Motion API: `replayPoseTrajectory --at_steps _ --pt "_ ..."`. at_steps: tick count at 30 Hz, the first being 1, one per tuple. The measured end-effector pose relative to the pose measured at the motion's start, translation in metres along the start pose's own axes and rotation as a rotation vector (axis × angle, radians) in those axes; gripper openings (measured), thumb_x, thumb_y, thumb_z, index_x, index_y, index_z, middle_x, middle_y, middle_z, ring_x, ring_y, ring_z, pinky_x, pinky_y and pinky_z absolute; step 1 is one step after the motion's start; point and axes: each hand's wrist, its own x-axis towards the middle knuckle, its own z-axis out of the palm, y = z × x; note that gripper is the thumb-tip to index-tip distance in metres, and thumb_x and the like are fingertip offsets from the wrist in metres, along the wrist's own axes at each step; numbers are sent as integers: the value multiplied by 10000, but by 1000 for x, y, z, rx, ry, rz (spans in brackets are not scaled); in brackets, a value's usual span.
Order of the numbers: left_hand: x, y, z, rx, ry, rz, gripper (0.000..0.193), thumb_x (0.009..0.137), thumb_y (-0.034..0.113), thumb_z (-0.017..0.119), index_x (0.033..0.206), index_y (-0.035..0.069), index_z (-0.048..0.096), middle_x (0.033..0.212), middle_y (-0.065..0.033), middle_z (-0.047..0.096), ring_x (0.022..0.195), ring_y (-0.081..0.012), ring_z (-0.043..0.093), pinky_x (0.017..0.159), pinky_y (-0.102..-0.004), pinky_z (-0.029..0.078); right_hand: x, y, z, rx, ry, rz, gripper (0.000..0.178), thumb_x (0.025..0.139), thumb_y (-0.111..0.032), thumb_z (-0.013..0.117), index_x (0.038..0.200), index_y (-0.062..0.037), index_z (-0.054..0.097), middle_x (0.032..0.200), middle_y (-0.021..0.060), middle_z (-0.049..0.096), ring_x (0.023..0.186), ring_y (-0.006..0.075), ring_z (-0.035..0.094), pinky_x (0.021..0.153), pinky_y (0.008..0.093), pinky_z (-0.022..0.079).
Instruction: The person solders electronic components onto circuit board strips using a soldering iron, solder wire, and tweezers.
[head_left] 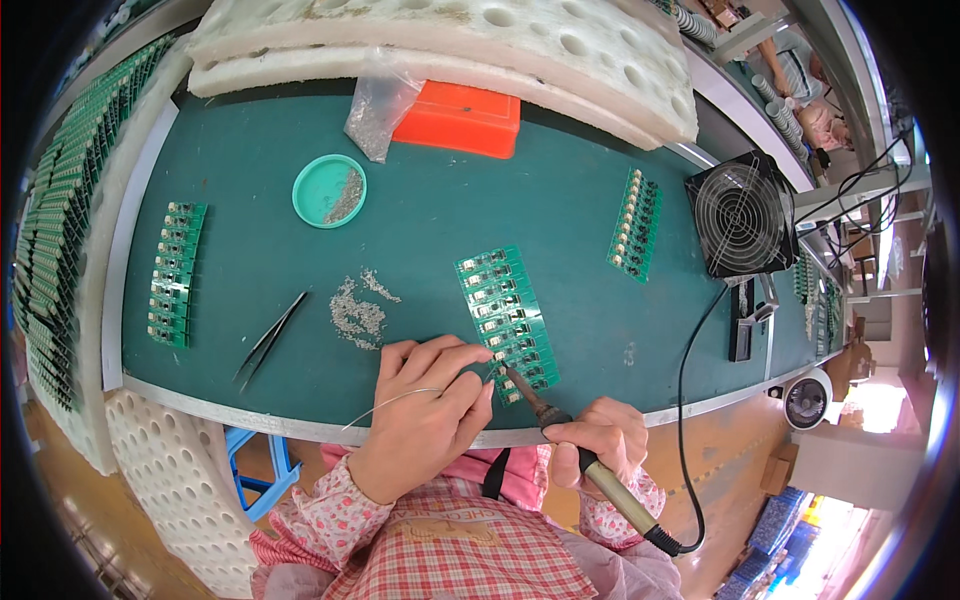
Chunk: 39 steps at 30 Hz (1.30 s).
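A green circuit board panel (507, 322) with rows of small white and dark parts lies on the mat before me. My right hand (608, 440) grips a soldering iron (618, 492), its tip resting at the panel's lower left part. Closed in a pinch, my left hand (428, 400) holds a thin solder wire (385, 404), whose end is close to the iron's tip. The wire runs back across the fingers toward the lower left. Left of this hand are a loose pile of tiny pale parts (358, 314) and black tweezers (268, 340).
Two more panels lie at the left (178, 274) and right (635, 224). A round turquoise dish (330, 191), a clear bag (381, 110) and a red box (458, 119) sit farther back. White foam blocks (440, 50) line the back. The iron's cord (686, 400) passes near a black fan (740, 212).
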Motion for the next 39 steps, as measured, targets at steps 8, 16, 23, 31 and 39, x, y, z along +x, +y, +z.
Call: replayPoseTrajectory --at_steps 8,16,23,31,39 --pt "0 -1 2 1 6 3 211 767 77 737 707 63 535 1086 -20 672 986 -242 627 849 -417 407 6 -7 4 -71 -62 -18 217 701 3 710 897 -47 629 541 -6 466 410 164 428 400 305 332" --pt "-1 -1 2 -27 4 0 199 752 71 737 711 60 542 1089 -28 672 998 -244 622 850 -416 409 7 -18 9 -215 -120 -83 204 717 -45 719 908 -50 644 543 -18 456 412 146 422 397 281 342" --pt "-2 -3 1 -38 10 -12 211 755 63 730 696 53 528 1092 -38 682 994 -249 633 849 -413 415 6 -21 10 -211 -116 -40 166 762 -35 700 914 -49 634 542 -10 482 416 150 454 395 292 365" --pt "-1 -4 -2 -48 -12 -2 116 818 102 704 800 44 605 1073 -65 672 1017 -241 622 880 -412 419 -3 -11 0 -90 89 76 83 861 -77 659 859 -32 590 613 20 633 423 161 508 399 307 399" --pt "3 0 1 -22 0 -42 138 793 58 697 755 36 567 1066 -51 687 967 -260 641 844 -413 415 4 -3 0 -50 48 84 97 865 -85 666 903 -34 592 597 18 606 429 164 498 413 310 393"
